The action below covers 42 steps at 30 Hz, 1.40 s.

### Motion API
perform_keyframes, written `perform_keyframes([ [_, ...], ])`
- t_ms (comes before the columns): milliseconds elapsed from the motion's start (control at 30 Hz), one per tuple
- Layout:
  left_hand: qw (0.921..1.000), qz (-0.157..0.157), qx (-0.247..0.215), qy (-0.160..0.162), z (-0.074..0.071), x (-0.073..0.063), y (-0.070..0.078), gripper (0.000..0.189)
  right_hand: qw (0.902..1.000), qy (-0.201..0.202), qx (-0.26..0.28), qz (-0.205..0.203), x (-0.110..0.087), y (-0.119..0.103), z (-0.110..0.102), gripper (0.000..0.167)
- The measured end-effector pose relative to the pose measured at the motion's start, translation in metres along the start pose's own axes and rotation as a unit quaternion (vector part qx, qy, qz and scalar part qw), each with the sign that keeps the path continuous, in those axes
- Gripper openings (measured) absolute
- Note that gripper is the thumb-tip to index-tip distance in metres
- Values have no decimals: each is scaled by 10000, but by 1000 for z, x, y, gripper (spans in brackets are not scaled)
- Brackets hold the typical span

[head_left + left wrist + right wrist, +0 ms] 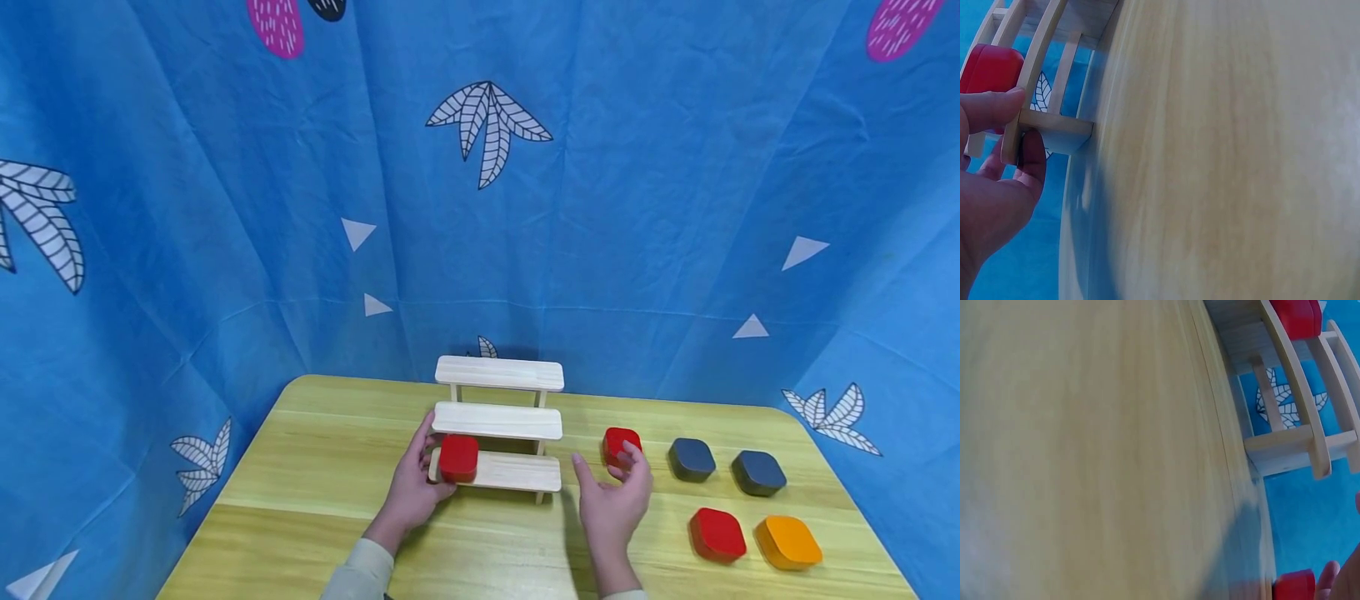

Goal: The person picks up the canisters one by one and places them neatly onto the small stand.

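Left hand (411, 490) pinching wooden stand (498, 421); right hand (615, 504) loosely spread near red block (618, 436).

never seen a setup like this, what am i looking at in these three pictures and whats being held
There is no machine here: a person works bare-handed. The wide picture comes from a camera on the person's head, looking forward and down; the other two come from cameras on the left and right wrists.

On a wooden table, before a blue patterned cloth, stands a three-tier wooden shelf. A red block sits near the left end of its lowest tier, and the left hand grips that end. The right hand is at a second red block; whether it touches it is hard to tell. Farther right lie two dark grey blocks, a third red block and an orange block.
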<state>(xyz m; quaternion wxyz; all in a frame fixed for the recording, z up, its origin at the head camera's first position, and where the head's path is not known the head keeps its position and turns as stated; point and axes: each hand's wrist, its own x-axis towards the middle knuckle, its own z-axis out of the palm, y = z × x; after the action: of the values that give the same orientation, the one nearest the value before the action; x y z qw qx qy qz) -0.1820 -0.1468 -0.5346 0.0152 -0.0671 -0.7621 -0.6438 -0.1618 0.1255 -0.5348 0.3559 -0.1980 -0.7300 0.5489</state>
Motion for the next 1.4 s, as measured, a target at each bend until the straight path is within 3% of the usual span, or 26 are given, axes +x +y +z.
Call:
perform_keyframes([
  [167,10000,-51,21,-1,0,0,2,118,9995,26,-142,285,4,1,-1,74],
  [467,10000,-62,-42,-23,1,0,3,117,9989,143,-132,423,13,8,-4,77],
  [967,9999,-92,45,8,1,1,1,116,9902,223,-40,1375,32,17,-6,95],
  [1400,9996,-232,114,72,2,1,6,119,9913,231,-179,1280,39,23,-3,91],
])
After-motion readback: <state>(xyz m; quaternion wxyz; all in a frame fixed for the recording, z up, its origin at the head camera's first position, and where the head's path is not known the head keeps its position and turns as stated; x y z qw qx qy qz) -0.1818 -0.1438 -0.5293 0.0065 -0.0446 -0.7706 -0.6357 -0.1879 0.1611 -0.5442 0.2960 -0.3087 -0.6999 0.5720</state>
